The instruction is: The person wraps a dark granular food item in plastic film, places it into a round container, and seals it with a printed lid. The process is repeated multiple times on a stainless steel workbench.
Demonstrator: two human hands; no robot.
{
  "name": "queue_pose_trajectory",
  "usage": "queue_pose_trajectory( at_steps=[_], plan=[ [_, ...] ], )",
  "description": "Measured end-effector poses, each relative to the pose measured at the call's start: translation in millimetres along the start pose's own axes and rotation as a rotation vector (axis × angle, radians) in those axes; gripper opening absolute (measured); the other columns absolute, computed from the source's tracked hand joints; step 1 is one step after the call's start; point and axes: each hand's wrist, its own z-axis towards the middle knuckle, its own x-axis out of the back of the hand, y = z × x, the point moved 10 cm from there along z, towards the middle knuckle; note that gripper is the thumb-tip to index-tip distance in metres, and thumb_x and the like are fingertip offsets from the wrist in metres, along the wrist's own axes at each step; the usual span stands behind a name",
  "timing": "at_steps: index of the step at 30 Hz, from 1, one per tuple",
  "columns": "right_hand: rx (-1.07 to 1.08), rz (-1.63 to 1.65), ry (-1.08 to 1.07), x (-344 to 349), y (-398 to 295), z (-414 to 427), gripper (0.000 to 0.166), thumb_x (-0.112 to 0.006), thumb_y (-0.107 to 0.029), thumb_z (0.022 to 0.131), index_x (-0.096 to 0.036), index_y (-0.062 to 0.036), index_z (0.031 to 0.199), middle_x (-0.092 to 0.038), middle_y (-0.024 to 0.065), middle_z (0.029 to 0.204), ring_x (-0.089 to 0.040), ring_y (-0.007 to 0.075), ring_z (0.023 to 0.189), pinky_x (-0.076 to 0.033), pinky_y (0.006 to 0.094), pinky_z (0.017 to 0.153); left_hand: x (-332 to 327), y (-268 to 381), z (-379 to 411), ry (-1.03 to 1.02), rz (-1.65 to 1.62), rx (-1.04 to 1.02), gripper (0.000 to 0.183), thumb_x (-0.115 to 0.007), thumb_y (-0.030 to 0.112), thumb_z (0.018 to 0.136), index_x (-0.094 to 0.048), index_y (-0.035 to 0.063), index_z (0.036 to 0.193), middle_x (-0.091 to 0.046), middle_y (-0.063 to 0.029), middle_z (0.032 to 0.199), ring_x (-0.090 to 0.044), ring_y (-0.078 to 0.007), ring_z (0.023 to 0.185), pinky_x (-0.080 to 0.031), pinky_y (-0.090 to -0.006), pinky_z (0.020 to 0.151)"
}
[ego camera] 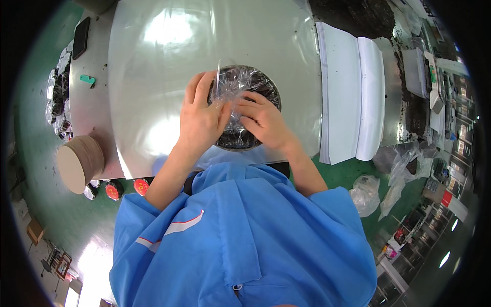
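Observation:
A round, dark bundle in clear plastic film (245, 136) sits on the table in front of me, with a dark rim around it. Over its middle, the film is gathered into a crumpled bunch (236, 82). My left hand (201, 111) is at the left of that bunch, pinching the film between thumb and fingers. From the right, my right hand (264, 121) reaches over the bundle, its bent fingertips touching the gathered film. A smooth, shiny sheet (153, 96) covers the table beneath the bundle.
To the right lies a stack of white sheets (341, 96), with dark loose material (353, 17) behind it. At left are a black phone (81, 38), a small green cutter (87, 79) and a stack of round cardboard discs (92, 157). Plastic bags (364, 195) hang or lie beyond the table's right edge.

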Motion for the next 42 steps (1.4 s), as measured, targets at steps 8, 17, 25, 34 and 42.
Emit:
queue_pose_trajectory(
  at_steps=[8,17,25,34,42],
  plan=[
    [-0.346,0.317,0.173,4.8,29.7,-1.9,0.021,-0.064,-0.02,0.088,-0.071,-0.0001,0.093,-0.069,0.0121,0.105,-0.06,0.0272,0.11,-0.049,0.0355,0.087,-13.9,9.5,-1.0,-0.246,0.099,-0.08,0.027,-0.076,0.017,0.064,-0.068,0.0035,0.085,-0.051,-0.0139,0.132,-0.042,-0.0374,0.128,-0.038,-0.0474,0.101],
    [-0.173,0.18,0.173,12.9,20.2,0.3,0.014,-0.071,-0.011,0.077,-0.069,-0.0027,0.088,-0.067,0.0113,0.101,-0.062,0.0296,0.1,-0.05,0.0381,0.085,-41.1,16.8,-10.9,-0.353,-0.163,-0.214,0.049,-0.066,0.009,0.079,-0.053,-0.0031,0.125,-0.049,-0.0194,0.136,-0.044,-0.035,0.129,-0.04,-0.0435,0.105],
    [0.141,-0.422,0.1,-24.1,-59.5,-58.2,0.029,-0.069,-0.024,0.071,-0.062,-0.0033,0.09,-0.059,0.0097,0.088,-0.057,0.025,0.089,-0.041,0.0467,0.095,-46.3,14.5,-22.9,-0.207,-0.029,-0.228,0.032,-0.072,0.01,0.074,-0.067,-0.0013,0.103,-0.062,-0.0107,0.116,-0.055,-0.0273,0.113,-0.052,-0.0353,0.089],
    [0.178,-0.45,0.009,-45.8,-44.1,-56.0,0.024,-0.064,-0.017,0.063,-0.055,-0.0039,0.08,-0.057,0.0132,0.081,-0.055,0.0281,0.078,-0.04,0.0404,0.075,-62.4,28.8,-20.8,-0.354,0.189,-0.222,0.043,-0.056,0.007,0.081,-0.057,-0.0033,0.122,-0.053,-0.0217,0.131,-0.047,-0.0347,0.126,-0.036,-0.0448,0.107],
    [0.246,-0.145,0.172,3.4,-38.4,-72.9,0.035,-0.065,-0.006,0.069,-0.061,0.0007,0.103,-0.061,0.0159,0.108,-0.058,0.0318,0.099,-0.046,0.0419,0.088,-69.0,45.2,-21.4,-0.493,0.189,-0.322,0.044,-0.061,0.018,0.082,-0.061,0.0212,0.127,-0.044,-0.0274,0.136,-0.039,-0.0431,0.128,-0.031,-0.0502,0.109]
  ],
)
